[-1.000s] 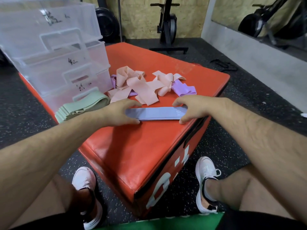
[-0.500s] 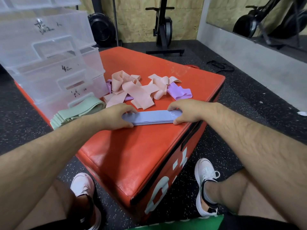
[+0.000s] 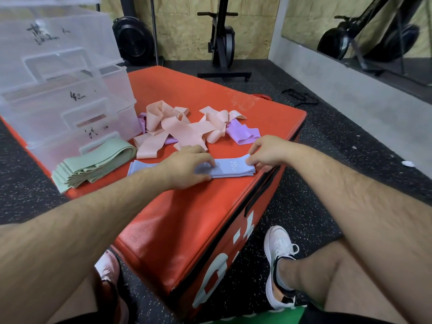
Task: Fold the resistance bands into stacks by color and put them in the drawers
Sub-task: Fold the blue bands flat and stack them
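pinched at its right end by the right hand [image 3: 266, 150] and gripped mid-length by the left hand [image 3: 184, 167], the flat pale-blue elastic resistance band [image 3: 229, 168] is laid on the red padded box [image 3: 187, 218], long axis running left-right, its left end pointing toward the folded green bands [image 3: 93, 164].

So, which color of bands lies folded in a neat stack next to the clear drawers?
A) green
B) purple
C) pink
A: the green stack lies flat and folded in front of the drawers, while the pink bands lie loose and tangled.
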Demonstrator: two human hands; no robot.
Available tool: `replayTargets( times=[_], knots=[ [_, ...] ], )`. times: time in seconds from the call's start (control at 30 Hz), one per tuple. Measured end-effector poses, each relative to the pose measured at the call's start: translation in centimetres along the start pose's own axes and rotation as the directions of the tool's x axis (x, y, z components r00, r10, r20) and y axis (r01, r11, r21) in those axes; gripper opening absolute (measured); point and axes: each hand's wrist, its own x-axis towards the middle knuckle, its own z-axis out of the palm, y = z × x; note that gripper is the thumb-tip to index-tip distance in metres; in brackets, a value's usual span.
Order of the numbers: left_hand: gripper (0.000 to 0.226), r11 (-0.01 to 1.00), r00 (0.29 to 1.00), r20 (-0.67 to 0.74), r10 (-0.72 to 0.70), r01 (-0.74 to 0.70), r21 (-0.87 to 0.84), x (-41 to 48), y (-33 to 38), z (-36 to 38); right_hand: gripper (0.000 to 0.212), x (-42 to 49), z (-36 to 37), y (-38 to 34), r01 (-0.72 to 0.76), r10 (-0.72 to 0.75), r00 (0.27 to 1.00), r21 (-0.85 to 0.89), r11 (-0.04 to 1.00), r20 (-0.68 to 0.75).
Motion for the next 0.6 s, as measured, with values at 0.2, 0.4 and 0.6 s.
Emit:
replayTargets(
  times=[0.2,0.4,0.6],
  knots=[
    [0.035,1.0,1.0,-0.005,-0.017,0.017,0.012,0.27,-0.21,0.22,0.014,0.46,1.05,-0.38,-0.161,0.156,0.987,0.166,0.973,0.04],
    [0.035,1.0,1.0,-0.014,-0.023,0.023,-0.016,-0.19,-0.51,0.5,0.013,0.12,1.14,-0.93,-0.222,0.193,0.973,0.278,0.934,0.127],
    [0.035,1.0,1.0,-0.024,-0.019,0.019,-0.011,-0.33,-0.6,0.58,0.02,0.07,0.74,-0.85,-0.149,0.14,0.989,0.303,0.941,0.05]
  ],
)
